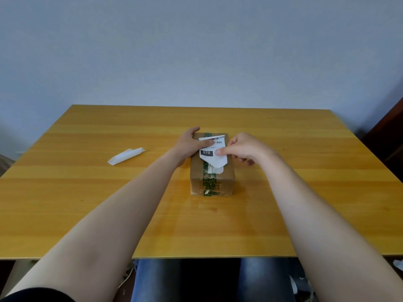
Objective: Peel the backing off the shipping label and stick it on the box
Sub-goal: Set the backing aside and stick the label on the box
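Note:
A small brown cardboard box (226,179) with green printed tape stands in the middle of the wooden table (87,192). A white shipping label (214,159) with a barcode and a black "070" patch lies on the box's top, its far right corner curled up. My left hand (192,143) grips the box's far left side, its thumb pressing on the label's upper left. My right hand (244,148) pinches the label's right edge between thumb and fingers.
A curled white strip of backing paper (126,156) lies on the table to the left of the box. A pale wall rises behind the table. Dark furniture (388,138) stands at the right edge. My knees show below the table's front edge.

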A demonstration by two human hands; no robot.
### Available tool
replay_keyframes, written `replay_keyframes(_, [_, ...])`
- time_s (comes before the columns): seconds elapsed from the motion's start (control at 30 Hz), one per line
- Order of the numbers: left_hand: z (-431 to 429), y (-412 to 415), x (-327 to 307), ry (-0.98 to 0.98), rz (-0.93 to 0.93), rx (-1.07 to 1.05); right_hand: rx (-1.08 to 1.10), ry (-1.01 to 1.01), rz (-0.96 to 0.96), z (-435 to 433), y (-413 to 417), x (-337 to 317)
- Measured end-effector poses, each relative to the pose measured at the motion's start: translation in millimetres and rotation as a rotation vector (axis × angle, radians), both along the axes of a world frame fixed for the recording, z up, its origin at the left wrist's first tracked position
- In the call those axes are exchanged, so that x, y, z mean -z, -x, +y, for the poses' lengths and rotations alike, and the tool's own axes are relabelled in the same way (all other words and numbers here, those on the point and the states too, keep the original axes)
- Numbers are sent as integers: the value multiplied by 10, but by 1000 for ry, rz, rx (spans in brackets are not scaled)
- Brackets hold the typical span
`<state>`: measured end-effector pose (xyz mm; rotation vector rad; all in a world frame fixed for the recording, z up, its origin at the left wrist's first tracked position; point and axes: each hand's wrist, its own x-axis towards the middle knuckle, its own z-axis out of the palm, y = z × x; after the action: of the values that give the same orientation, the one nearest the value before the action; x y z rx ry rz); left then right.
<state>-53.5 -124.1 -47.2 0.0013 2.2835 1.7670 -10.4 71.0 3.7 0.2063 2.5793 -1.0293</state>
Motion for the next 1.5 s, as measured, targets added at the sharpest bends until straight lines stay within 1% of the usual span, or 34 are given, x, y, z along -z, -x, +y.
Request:
replay_keyframes(0.13, [-62,-47,-2,-7,-33,12,95,154,51,-39,39,99])
replay_keyframes(0.23, [-89,-72,-6,-5,-68,34,102,225,57,-49,69,152])
replay_keyframes(0.4, [-126,-119,-39,2,-104,91,22,218,81,-38,71,216])
replay_keyframes(0.6, [-128,-146,-30,25,-110,82,-3,251,90,-14,89,286])
replay_keyframes(0.97, [-53,-211,-54,57,-92,24,30,265,60,14,100,299])
replay_keyframes(1.3, [23,-237,-106,78,-72,3,78,214,53,17,138,327])
replay_keyframes(1.5, [34,-251,-137,141,-74,-24,87,208,46,-3,118,310])
